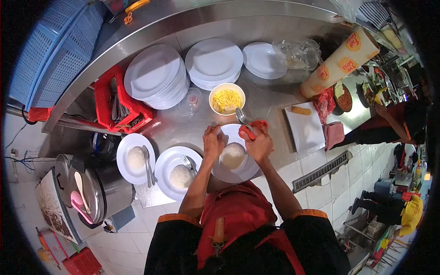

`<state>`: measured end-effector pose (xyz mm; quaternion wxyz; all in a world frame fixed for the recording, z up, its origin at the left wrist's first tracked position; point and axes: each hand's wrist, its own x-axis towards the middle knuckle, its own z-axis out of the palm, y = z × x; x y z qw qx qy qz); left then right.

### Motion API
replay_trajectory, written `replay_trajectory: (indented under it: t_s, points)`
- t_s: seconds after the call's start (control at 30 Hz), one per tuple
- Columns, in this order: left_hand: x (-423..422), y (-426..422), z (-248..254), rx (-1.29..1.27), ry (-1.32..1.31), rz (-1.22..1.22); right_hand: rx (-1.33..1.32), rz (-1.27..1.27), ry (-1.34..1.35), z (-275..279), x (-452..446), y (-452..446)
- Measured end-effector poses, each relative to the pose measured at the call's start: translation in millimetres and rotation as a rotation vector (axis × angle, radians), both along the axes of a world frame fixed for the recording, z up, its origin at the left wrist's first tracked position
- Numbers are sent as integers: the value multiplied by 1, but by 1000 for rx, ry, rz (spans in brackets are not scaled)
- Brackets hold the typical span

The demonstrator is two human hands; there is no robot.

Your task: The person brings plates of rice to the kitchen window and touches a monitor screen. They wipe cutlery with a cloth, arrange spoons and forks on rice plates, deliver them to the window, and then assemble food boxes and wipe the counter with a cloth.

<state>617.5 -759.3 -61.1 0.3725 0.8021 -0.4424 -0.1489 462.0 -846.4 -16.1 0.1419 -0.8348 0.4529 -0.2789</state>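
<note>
Steel counter [270, 101], plate [249, 170] (rice [232, 156] on top) between both hands [213, 143] [260, 145]

The plate [250, 170] is round, white and smooth, with a broad rim. It lies flat on the table [270, 103], at the near side. On it sits a rounded mound of white rice [232, 156], close to the middle, whole and domed, its near side in shadow. The spoon [243, 118] is shiny metal, tilted, its head pointing away from the rice, past the plate's far right rim. The cloth [248, 133], bright red, is bunched in folds around the spoon's lower part, whose end is hidden.
</note>
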Motion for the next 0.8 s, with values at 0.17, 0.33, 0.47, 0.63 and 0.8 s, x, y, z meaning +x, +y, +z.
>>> replay_trajectory:
  t_s: [0.17, 0.33, 0.47, 0.63, 0.8]
  points:
    - [1, 1, -13, -63, 3, -2, 166, -106, 237, -1, 7, 7]
    - [0, 2, -11, -96, 13, 6, 198, -148, 183, -1, -27, 28]
    - [-1, 3, -8, -41, -24, 12, 190, -211, 77, -13, -58, 51]
    - [-3, 6, 16, 4, -155, 13, 622, -209, -355, 22, -85, 47]
    - [-19, 22, 65, -112, 648, -7, 562, -10, -448, 90, -67, 32]
